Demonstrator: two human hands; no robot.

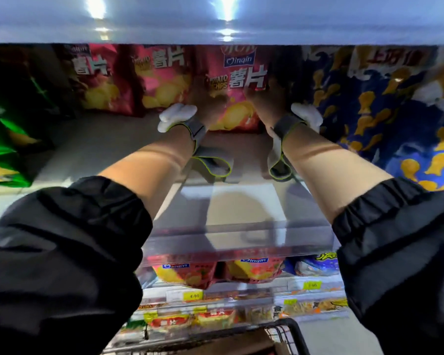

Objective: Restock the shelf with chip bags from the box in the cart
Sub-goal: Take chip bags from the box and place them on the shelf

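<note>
Shop aisle, snack shelving under strip lights, seen from head height looking down and forward. Nearest, at the bottom edge: the black wire rim of the cart [290, 329] with a brown box [228, 347] inside it. Above that, lower shelves with yellow price tags [192, 295] and red-and-yellow bags behind a clear plastic front rail [236, 242].

Black sleeves [62, 265] pushed up, both forearms reaching onto the shelf [100, 147]. Grey wrist straps with white devices on both wrists (a strap end hangs loose under each).

Left hand [205, 103] and right hand [264, 101] grip the red chip bag [239, 80] from either side, at its lower half, fingers curled onto the front. Bag stands upright, deep on the shelf, between the two hands, label facing out.

Further left, two matching red bags [128, 78] stand in a row, then green bags [5, 139]. Blue bags [385, 103] fill the right side. Back of the shelf is dark.
</note>
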